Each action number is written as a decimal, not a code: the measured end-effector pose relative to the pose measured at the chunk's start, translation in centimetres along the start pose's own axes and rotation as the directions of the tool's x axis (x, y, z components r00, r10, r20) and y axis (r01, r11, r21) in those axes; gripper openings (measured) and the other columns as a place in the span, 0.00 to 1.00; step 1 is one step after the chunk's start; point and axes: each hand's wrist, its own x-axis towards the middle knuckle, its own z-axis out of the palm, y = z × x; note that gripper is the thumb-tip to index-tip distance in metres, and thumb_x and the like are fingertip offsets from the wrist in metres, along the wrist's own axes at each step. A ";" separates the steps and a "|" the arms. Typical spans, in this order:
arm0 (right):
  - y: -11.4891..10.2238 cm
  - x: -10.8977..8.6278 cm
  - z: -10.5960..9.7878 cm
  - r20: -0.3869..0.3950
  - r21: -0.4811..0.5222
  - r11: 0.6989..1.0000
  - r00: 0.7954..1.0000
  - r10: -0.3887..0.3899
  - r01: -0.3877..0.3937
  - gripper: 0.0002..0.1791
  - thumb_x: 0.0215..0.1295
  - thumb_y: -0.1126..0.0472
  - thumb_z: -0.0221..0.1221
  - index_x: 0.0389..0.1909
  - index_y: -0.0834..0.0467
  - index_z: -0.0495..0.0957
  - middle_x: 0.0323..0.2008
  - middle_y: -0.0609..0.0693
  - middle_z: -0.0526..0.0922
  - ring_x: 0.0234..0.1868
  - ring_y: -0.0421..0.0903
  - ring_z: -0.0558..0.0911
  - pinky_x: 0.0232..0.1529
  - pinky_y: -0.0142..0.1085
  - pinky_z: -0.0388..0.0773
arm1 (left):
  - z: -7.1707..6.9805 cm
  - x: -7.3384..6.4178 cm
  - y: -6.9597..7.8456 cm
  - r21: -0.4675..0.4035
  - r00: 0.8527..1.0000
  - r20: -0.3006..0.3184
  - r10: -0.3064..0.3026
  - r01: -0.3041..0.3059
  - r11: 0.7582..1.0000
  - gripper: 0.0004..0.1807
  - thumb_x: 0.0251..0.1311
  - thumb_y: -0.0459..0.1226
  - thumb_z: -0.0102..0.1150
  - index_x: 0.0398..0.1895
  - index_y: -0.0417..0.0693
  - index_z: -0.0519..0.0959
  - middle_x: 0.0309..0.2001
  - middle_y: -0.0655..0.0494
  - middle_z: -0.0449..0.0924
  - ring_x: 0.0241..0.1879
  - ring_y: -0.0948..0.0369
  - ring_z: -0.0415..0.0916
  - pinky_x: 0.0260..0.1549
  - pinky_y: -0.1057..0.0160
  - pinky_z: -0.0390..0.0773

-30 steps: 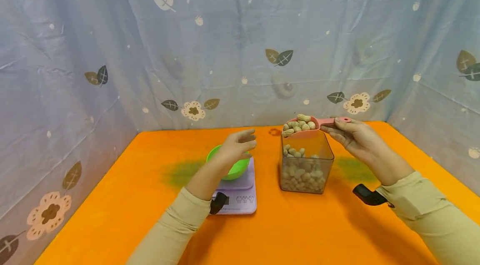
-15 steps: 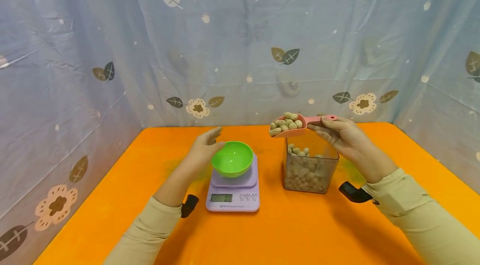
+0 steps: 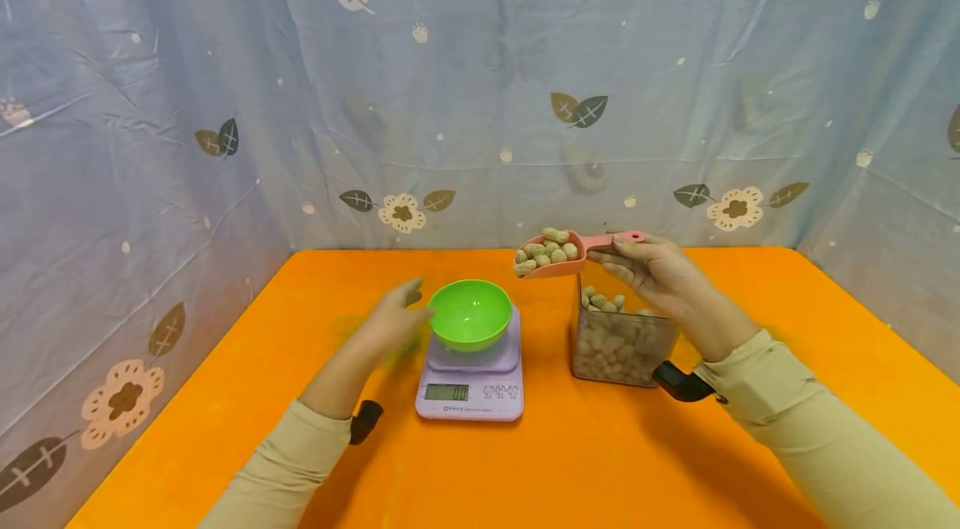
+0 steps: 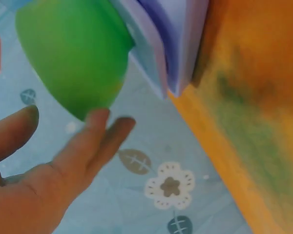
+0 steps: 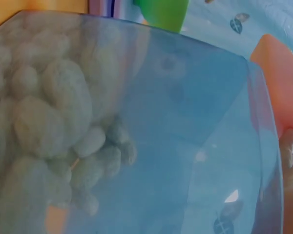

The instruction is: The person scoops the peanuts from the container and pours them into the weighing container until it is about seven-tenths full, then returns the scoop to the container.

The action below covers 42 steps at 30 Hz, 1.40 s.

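Observation:
My right hand [image 3: 660,272] pinches the handle of a pink scoop [image 3: 558,267] heaped with peanuts [image 3: 547,251]. The scoop hangs level in the air, between a green bowl [image 3: 470,315] and a clear bin [image 3: 622,350] part-filled with unshelled peanuts [image 5: 44,112]. The bowl stands on a lilac kitchen scale [image 3: 469,406], whose display [image 3: 447,392] appears to read 0.0. At the bowl's left side is my left hand [image 3: 386,321], fingers loosely extended. In the left wrist view its fingertips lie close to the bowl's wall [image 4: 78,53]; whether they touch it I cannot tell.
An orange cloth [image 3: 480,471] covers the table. A pale blue patterned curtain [image 3: 465,96] encloses the back and both sides. The bin stands to the right of the scale, with a strip of cloth between them.
The right hand has carried the loaded scoop leftward from above the bin. My left hand has drawn back left from over the bowl to its side, uncovering the bowl and the scale's display.

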 end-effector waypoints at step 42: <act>1.7 1.1 4.2 -0.034 -0.684 0.717 0.976 -0.214 0.133 0.10 0.73 0.68 0.50 0.49 0.70 0.68 0.31 0.47 0.86 0.36 0.42 0.86 0.39 0.33 0.84 | 0.6 0.1 -0.5 -0.257 0.983 0.127 -0.131 0.160 0.953 0.30 0.71 0.23 0.41 0.72 0.24 0.45 0.68 0.23 0.53 0.60 0.36 0.68 0.52 0.53 0.78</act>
